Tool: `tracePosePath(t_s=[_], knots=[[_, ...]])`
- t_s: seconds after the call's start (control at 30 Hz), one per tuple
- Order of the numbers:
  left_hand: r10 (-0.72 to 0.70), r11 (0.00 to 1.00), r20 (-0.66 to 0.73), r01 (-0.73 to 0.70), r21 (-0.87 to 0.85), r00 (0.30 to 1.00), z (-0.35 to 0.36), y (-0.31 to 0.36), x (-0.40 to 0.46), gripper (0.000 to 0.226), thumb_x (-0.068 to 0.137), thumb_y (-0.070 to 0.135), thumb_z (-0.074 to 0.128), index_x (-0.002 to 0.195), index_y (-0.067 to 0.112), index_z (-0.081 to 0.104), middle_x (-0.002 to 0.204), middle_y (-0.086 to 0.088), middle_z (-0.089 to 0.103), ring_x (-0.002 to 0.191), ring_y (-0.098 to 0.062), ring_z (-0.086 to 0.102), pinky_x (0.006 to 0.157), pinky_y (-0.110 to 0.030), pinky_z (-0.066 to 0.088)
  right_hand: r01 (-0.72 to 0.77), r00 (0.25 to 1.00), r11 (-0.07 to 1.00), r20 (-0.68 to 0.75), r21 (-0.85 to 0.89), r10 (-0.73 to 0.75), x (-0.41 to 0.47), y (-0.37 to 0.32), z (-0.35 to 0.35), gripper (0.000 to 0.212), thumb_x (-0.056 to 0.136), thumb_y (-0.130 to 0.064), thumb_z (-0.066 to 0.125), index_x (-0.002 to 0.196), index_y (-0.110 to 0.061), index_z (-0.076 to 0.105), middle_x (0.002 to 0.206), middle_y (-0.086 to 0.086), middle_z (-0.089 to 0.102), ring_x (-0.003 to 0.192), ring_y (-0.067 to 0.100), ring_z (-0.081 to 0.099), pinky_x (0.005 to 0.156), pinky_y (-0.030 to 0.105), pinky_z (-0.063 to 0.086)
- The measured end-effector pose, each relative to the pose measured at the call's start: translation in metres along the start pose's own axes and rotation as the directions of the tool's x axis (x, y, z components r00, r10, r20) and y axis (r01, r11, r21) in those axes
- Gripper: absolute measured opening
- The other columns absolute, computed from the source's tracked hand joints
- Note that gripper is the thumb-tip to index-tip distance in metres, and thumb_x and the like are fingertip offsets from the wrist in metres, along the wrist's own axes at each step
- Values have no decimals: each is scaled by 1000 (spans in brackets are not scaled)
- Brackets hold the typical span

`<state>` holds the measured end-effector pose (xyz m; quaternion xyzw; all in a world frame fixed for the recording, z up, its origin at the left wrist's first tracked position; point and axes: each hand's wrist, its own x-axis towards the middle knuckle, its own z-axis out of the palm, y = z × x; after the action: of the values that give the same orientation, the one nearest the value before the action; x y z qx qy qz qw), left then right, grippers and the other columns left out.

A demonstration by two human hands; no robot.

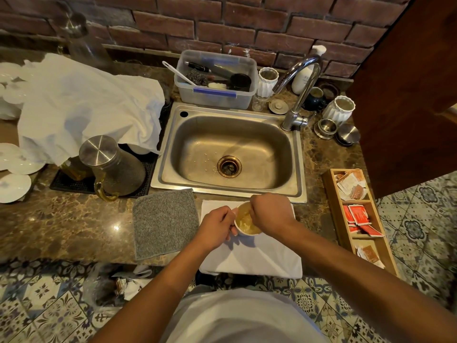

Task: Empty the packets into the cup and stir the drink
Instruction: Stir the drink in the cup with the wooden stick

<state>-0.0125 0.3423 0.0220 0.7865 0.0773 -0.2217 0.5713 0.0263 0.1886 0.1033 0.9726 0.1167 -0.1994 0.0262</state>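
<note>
A white cup [243,227] holding a pale brown, frothy drink stands on a folded white cloth [259,258] in front of the sink. My left hand [217,227] grips the cup's left side at its handle. My right hand [270,214] is closed over the cup's right rim, its fingers pinched around something thin that dips into the drink; the hand hides most of it. Red and white packets [358,216] lie in the middle compartment of a wooden organiser [332,194] at the right, with brownish packets [351,185] in the far compartment.
A steel sink [188,179] with a tap [300,87] lies just behind the cup. A grey cloth [164,222] is to the left, then a steel-lidded jug [111,164] on a black mat. A plastic tub [215,97] of utensils sits behind the sink. Torn wrappers [128,284] lie below the counter edge.
</note>
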Motion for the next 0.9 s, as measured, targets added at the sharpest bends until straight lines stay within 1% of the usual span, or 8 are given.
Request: tracePosePath(t_s=[0.07,0.17,0.27,0.37,0.53,0.67,0.8,0.9], knots=[[-1,1000,4,1,1,1000,0,-2,1,39,106,28,46,81,-1,57,70,-13,74,46,-13,55,58,-33,50,-2,1000,1000,-2,-30,2,-1,5,-1,31,95,-37,64,119,-17,72,106,7,75,92,25,70,79,34,56],[7,1000,-3,-7,21,1000,0,-1,1,38,105,32,47,75,9,55,70,-13,74,47,-14,56,57,-32,50,27,998,999,58,-41,-25,-7,9,2,34,95,-34,66,123,-15,69,113,9,73,98,27,70,86,36,57],[12,999,-9,-12,34,1000,0,1,0,39,105,34,47,74,11,55,70,-13,74,48,-13,57,55,-29,49,54,992,999,115,-9,-52,-16,7,7,32,95,-32,66,122,-14,69,116,9,72,103,28,69,91,36,55],[10,999,-4,-10,32,1000,1,2,0,40,105,35,47,73,13,55,70,-13,74,49,-15,57,54,-25,48,42,986,999,159,35,-47,-20,0,10,29,94,-34,64,115,-14,71,110,8,71,99,28,68,87,34,52],[9,998,-16,-8,58,1000,1,2,0,43,106,35,45,78,6,58,69,-9,74,48,-12,57,52,-21,47,57,995,995,81,86,-64,-15,-8,11,18,95,-30,64,103,-17,74,100,5,73,83,22,62,71,29,42],[-5,998,-10,5,57,1000,0,2,-1,40,107,31,44,83,2,59,72,-11,74,49,-11,58,52,-21,47,25,1000,995,8,97,-26,-3,-7,12,28,95,-38,63,115,-20,73,106,5,75,90,23,69,80,33,57],[-7,1000,-12,7,30,1000,1,1,-2,38,106,31,45,77,11,57,72,-12,74,48,-11,57,51,-23,48,-6,999,999,-37,47,7,-1,2,12,38,96,-42,62,128,-20,65,113,6,73,97,25,70,83,35,56],[-8,1000,-13,9,17,1000,1,1,-3,38,106,33,46,76,12,55,72,-13,75,48,-10,57,50,-22,47,-3,1000,1000,-7,18,3,-5,10,14,37,97,-41,61,127,-19,66,114,7,73,98,26,70,86,36,57]])
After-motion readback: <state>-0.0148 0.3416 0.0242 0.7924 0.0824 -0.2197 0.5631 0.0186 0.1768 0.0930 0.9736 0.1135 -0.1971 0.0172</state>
